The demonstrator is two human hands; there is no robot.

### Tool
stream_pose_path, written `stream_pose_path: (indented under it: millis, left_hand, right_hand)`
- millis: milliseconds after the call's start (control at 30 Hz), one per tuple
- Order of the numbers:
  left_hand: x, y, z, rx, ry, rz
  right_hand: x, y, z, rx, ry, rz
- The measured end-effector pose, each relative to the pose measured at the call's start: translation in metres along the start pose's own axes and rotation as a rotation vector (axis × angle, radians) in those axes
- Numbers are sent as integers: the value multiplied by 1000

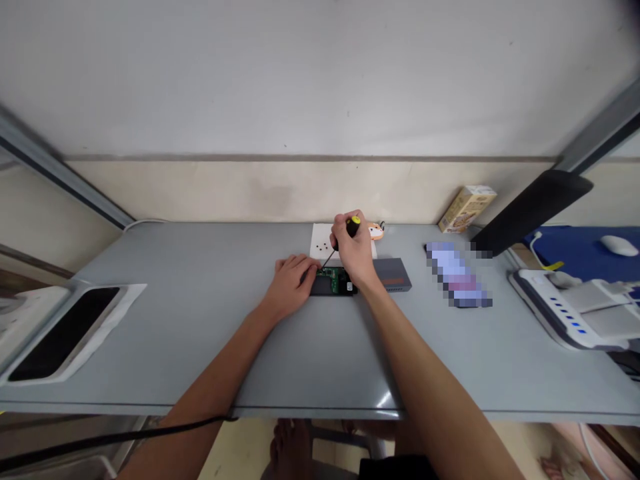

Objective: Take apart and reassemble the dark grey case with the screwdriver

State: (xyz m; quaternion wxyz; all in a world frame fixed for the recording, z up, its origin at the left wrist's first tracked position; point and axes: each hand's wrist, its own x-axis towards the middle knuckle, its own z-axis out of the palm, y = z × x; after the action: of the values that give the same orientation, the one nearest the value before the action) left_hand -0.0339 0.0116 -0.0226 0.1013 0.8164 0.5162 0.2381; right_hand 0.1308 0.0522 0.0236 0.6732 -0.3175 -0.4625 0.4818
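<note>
In my right hand (354, 248) is a screwdriver (353, 225) with a black and yellow handle, its thin shaft slanting down to the left. The tip meets a green circuit board (331, 280) set in a dark open casing (323, 287). My left hand (294, 281) rests on the casing's left end, fingers bent and pressed against it; whether they pinch a small part there is hidden. Behind the casing, several small dark screws (321, 247) lie on a white sheet of paper (318, 235). A grey cover-like box (393, 275) sits just right of the casing, partly behind my right wrist.
An orange and white object (376, 231) lies by the wall. To the right are a phone with a blurred screen (457, 273), a carton (467, 209), a black upright panel (533, 212) and a power strip (570, 310). A dark phone (65, 333) lies far left.
</note>
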Motion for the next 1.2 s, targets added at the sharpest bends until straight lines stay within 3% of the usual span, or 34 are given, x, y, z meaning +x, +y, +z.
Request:
stream_pose_path:
  millis: [167, 300, 533, 833, 1067, 1200]
  left_hand:
    - [0, 2, 0, -1, 9, -5]
    - [0, 3, -1, -2, 9, -5]
    - [0, 3, -1, 7, 5, 9]
    - [0, 3, -1, -8, 11, 0]
    - [0, 3, -1, -2, 19, 7]
    - [0, 3, -1, -6, 16, 10]
  right_hand:
    - [1, -4, -3, 151, -55, 83]
    - [1, -4, -3, 198, -21, 133]
    - [1, 0, 1, 154, -12, 49]
    - [1, -6, -4, 321, -45, 166]
    - [5, 2, -4, 180, 22, 90]
    - [5, 0, -4, 249, -35, 109]
